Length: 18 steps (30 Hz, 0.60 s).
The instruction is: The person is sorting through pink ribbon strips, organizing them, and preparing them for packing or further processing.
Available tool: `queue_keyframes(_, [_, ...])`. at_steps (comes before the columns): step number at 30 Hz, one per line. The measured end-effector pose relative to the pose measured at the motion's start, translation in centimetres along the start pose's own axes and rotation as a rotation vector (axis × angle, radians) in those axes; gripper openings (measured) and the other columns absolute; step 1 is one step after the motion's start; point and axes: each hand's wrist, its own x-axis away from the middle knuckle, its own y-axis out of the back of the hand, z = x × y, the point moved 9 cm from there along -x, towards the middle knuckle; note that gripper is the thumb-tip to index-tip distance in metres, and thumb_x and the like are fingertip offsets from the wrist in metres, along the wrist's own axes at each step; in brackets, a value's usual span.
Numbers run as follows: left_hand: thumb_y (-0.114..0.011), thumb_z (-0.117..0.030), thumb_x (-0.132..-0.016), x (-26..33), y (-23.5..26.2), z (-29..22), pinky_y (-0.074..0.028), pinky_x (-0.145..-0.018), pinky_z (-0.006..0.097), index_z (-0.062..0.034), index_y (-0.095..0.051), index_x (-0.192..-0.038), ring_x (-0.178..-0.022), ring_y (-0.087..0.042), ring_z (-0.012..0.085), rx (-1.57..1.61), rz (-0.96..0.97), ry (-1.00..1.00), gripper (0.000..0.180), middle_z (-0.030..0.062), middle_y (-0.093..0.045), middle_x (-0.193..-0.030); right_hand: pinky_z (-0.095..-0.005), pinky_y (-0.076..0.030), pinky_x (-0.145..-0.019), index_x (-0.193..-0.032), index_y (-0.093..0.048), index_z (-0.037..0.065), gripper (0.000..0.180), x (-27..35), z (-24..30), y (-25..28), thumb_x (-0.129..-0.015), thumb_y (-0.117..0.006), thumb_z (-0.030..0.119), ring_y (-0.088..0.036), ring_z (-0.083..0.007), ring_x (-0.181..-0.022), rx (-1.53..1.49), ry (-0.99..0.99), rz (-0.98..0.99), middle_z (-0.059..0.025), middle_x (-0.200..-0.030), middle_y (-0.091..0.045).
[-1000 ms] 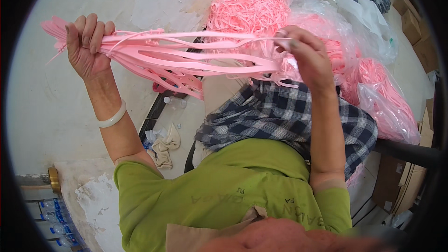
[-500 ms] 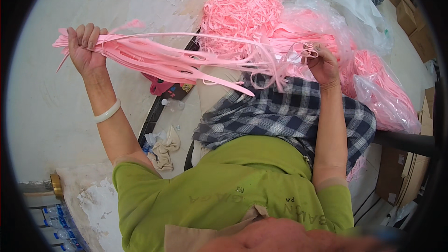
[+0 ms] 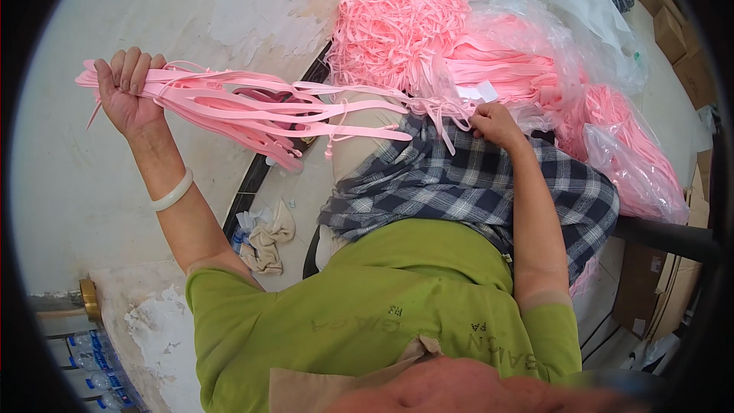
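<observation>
Trailing from the left hand [image 3: 130,95], flat pink straps [image 3: 252,107] fan loosely.

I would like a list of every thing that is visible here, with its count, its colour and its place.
bundle of pink strips: one bundle of many strips, pink, held up at the left, its ends trailing right over the lap
heap of pink strips: one, pink, top centre, partly in clear plastic
plastic bags: several, clear, with pink strips inside, right side
plaid cloth: one, dark blue and white, across the lap
rag: one, beige, on the floor beside the lap
cardboard boxes: several, brown, right edge
water bottles: a pack, clear, lower left corner
bangle: one, white, on the left wrist
left hand: raised, gripping the bundle
right hand: on the lap, among loose strips by the heap
</observation>
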Motion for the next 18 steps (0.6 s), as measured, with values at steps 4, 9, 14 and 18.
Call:
queue_keyframes(4, [-0.046, -0.029, -0.09, 0.5, 0.5, -0.9, -0.021, -0.051, 0.025, -0.0139, -0.029, -0.055, -0.041, -0.025, 0.0083, 0.018, -0.011, -0.018, 0.042, -0.0034, -0.028, -0.047, -0.0312, -0.047, -0.055, -0.076, -0.06, -0.003, 0.028, 0.3, -0.3, 0.2, -0.071, -0.055, 0.024, -0.061, -0.0207, -0.055, 0.012, -0.065, -0.034, -0.0129, -0.059, -0.059])
queue_keyframes(9, [-0.047, -0.029, -0.089, 1.0, -0.3, -2.1, -0.021, -0.051, 0.025, -0.014, -0.03, -0.054, -0.039, -0.023, 0.0081, -0.011, -0.037, -0.041, 0.042, -0.0036, -0.028, -0.046, -0.0351, -0.047, -0.067, -0.086, -0.06, -0.001, 0.032, -0.2, 2.6, 0.0, -0.071, -0.059, 0.027, -0.061, -0.0284, -0.072, 0.251, 0.16, -0.2, -0.0164, -0.077, -0.062])
queue_keyframes(14, [-0.047, -0.031, -0.089, 0.8, -4.5, -1.0, -0.022, -0.051, 0.025, -0.0145, -0.031, -0.054, -0.038, -0.025, 0.0069, 0.013, 0.108, 0.018, 0.043, -0.0045, -0.031, -0.046, -0.036, -0.046, -0.077, -0.104, -0.056, 0.002, 0.041, -0.9, 10.2, -2.9, -0.072, -0.059, 0.028, -0.059, -0.031, -0.086, 0.079, 0.404, -0.235, -0.0177, -0.095, -0.06])
queue_keyframes(18, [-0.049, -0.032, -0.089, 1.3, -6.6, -0.8, -0.022, -0.051, 0.024, -0.0146, -0.031, -0.054, -0.038, -0.026, 0.0065, 0.013, 0.162, 0.018, 0.043, -0.005, -0.032, -0.046, -0.0351, -0.044, -0.081, -0.104, -0.057, 0.003, 0.041, -1.0, 18.8, -7.2, -0.073, -0.06, 0.029, -0.056, -0.0303, -0.093, -0.049, 0.711, -0.181, -0.0169, -0.1, -0.058])
